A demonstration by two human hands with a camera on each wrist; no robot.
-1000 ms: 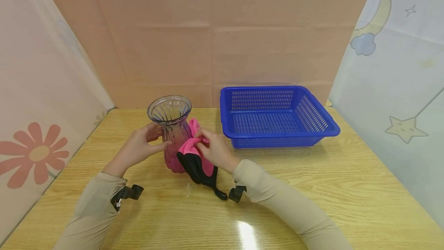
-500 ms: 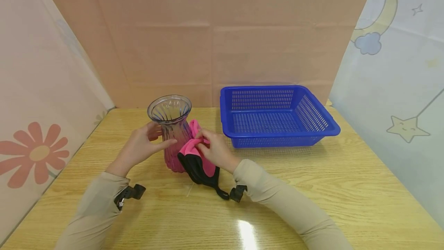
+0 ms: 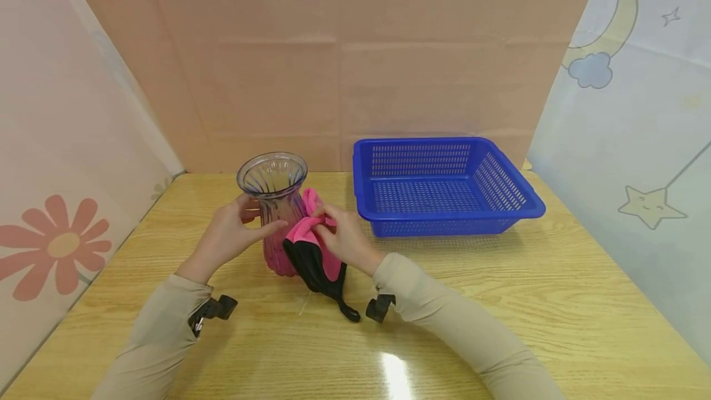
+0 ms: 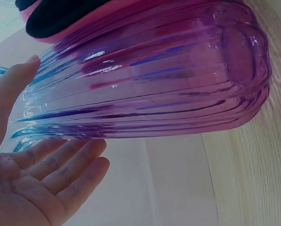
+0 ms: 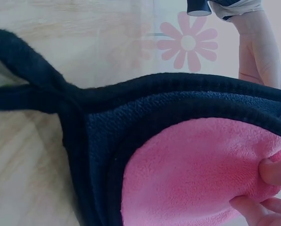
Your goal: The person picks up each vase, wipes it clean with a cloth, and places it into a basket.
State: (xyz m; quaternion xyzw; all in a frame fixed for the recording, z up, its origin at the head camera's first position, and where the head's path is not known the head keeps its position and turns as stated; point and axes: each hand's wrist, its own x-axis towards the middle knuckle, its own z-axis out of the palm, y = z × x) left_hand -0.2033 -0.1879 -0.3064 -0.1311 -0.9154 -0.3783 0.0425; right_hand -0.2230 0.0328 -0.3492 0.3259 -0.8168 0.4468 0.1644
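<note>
A ribbed glass vase (image 3: 274,245), bluish at its flared top and pink-purple lower down, stands upright on the wooden table. My left hand (image 3: 224,239) holds it loosely around the left side; in the left wrist view the thumb lies on one side and the fingers (image 4: 79,160) touch the other. To the right of the vase, my right hand (image 3: 350,242) pinches the upper pink part of a pink and black cleaning cloth (image 3: 305,261). The cloth's black loop hangs low toward the table. Plush pink fabric (image 5: 187,169) with dark edging fills the right wrist view. Part of the cloth lies against the vase.
At the back right of the table sits a blue perforated plastic basket (image 3: 450,216). A peach sheet (image 3: 333,66) hangs behind the table, and patterned sheets hang on both sides. Black camera straps circle both wrists.
My left hand has shifted slightly right, its thumb farther across the vase. The cloth has moved a little, its loop swinging slightly left. The vase and basket stay about where they were.
</note>
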